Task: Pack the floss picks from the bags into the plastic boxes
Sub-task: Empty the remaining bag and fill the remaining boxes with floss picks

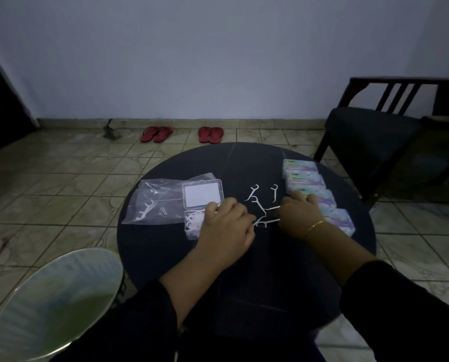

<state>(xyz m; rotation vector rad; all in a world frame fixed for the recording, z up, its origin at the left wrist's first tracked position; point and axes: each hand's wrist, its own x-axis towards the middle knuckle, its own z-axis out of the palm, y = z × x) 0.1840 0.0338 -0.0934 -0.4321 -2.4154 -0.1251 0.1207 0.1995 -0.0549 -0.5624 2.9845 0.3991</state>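
Head view showed a person seated at a round dark table (309,257), both hands working near its centre. Loose floss picks (264,205) lay scattered mid-table between the hands. Left of them stood an open plastic box (202,195), picks heaped in its near half, with a clear bag (155,202) just beyond. The left hand (226,226) curled beside the box, its grip untellable. The right hand (300,212) pinched picks, beside a row of filled boxes (315,189).
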